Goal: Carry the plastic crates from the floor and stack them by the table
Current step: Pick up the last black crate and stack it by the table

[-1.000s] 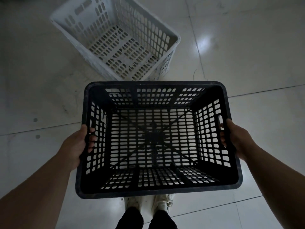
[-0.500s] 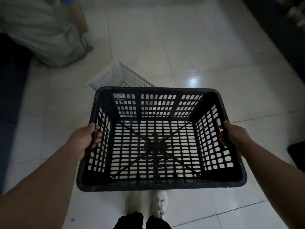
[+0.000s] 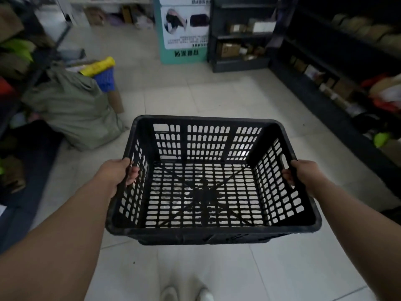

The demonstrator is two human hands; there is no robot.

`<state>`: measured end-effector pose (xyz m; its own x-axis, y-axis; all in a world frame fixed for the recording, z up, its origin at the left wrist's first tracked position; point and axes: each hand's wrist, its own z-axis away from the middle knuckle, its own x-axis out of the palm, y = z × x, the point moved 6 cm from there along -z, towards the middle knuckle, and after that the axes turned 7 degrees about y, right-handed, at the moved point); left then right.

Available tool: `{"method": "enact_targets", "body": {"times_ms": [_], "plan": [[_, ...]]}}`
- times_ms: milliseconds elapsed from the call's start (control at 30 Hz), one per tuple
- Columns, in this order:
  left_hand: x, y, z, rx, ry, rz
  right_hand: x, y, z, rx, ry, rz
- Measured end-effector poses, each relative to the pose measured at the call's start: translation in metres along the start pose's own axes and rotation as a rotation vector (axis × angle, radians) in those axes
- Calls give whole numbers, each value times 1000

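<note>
I hold a black plastic crate (image 3: 208,231) with slotted walls and floor, level, in front of my body above the tiled floor. My left hand (image 3: 118,172) grips the rim of its left side, fingers curled inside. On the opposite side my right hand (image 3: 303,173) grips by the handle slot. The crate has nothing in it. No white crate or table shows in this view.
A grey-green sack (image 3: 73,114) with a yellow roll (image 3: 97,66) and a blue item lies left on the floor. Dark shelving (image 3: 338,68) with boxes runs along the right. A teal and white poster stand (image 3: 184,29) stands ahead. My white shoes (image 3: 186,294) show below.
The view has swung up from the floor to the room. The white crate has dropped out of sight behind the black crate, which stays gripped in both hands.
</note>
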<state>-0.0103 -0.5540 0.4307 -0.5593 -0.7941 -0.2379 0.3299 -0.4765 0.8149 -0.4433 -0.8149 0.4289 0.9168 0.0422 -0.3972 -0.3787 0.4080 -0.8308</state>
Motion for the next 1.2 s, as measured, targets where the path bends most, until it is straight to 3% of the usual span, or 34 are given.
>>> {"method": "enact_targets", "body": {"times_ms": [267, 567, 900, 1200], "plan": [[28, 61, 31, 98, -115, 6, -54, -50, 17, -5, 13, -102], [92, 121, 2, 142, -252, -101, -93, -53, 2, 82, 189, -200], [201, 194, -20, 232, -446, -212, -139, -46, 2, 178, 413, -343], [342, 226, -7, 285, -592, -264, -210, -27, -28, 240, 611, -358]]}}
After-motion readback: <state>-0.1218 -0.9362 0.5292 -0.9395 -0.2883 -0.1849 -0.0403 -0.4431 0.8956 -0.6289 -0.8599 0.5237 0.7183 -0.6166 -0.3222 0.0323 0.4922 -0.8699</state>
